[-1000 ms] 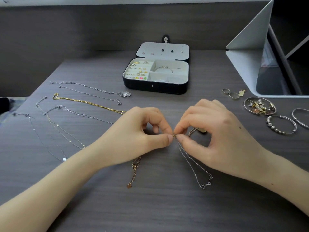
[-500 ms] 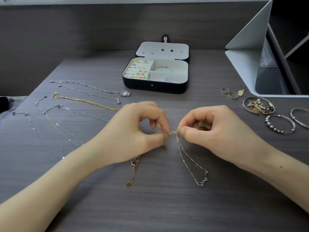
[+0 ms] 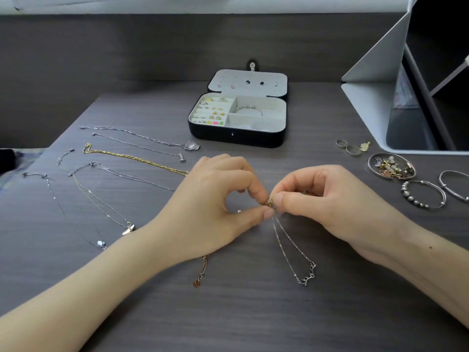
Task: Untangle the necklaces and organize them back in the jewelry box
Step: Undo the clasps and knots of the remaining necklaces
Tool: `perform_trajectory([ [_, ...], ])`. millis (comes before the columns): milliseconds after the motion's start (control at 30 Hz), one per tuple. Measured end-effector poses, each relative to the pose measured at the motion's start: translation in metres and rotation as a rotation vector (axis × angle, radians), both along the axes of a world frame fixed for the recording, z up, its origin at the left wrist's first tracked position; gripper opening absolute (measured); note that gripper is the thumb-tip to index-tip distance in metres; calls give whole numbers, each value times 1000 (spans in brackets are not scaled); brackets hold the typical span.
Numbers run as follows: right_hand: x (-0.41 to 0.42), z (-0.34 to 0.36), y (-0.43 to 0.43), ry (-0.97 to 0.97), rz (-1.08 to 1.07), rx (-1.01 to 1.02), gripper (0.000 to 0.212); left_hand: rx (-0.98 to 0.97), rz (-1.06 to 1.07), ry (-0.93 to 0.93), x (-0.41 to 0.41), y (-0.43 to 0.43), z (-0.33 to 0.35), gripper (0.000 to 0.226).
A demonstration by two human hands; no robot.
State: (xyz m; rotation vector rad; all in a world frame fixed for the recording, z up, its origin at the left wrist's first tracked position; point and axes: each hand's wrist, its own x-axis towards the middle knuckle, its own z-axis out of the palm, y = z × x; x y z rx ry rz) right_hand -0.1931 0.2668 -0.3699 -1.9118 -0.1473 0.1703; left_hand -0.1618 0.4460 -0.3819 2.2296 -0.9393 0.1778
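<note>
My left hand (image 3: 215, 207) and my right hand (image 3: 327, 201) meet fingertip to fingertip over the table, both pinching a small tangled knot (image 3: 269, 203) of chains. From the knot a thin silver necklace (image 3: 291, 247) with an antler pendant hangs down onto the table. A rose-gold chain end (image 3: 201, 270) trails out from under my left palm. The open black jewelry box (image 3: 237, 137) stands behind my hands, with rings and earrings in its cream compartments.
Several untangled necklaces lie spread at the left, among them a gold chain (image 3: 134, 158) and a silver one with a pendant (image 3: 142, 137). At the right lie two rings (image 3: 349, 147), a dish of charms (image 3: 392, 166), bracelets (image 3: 422, 194) and a white organizer (image 3: 406, 97).
The silver necklace's loop has shifted slightly while both hands keep working the knot; my right hand's fingers have curled tighter. The hands stay in nearly the same place.
</note>
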Motion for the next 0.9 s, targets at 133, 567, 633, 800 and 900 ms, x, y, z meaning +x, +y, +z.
perform_trajectory([
  [133,0,1,-1,-3,-22,-25,10,5,-12,-7,0,1,1,17],
  [567,-3,1,-1,-46,13,-204,10,-236,1,347,3,3,6,13],
  [633,-3,1,-2,-54,21,-218,9,-248,11,434,4,2,4,16],
  [800,-3,0,-4,-103,22,-274,9,-280,-27,594,3,1,2,19],
  [900,-3,1,-5,-110,15,-276,9,-302,-38,633,2,0,3,13],
])
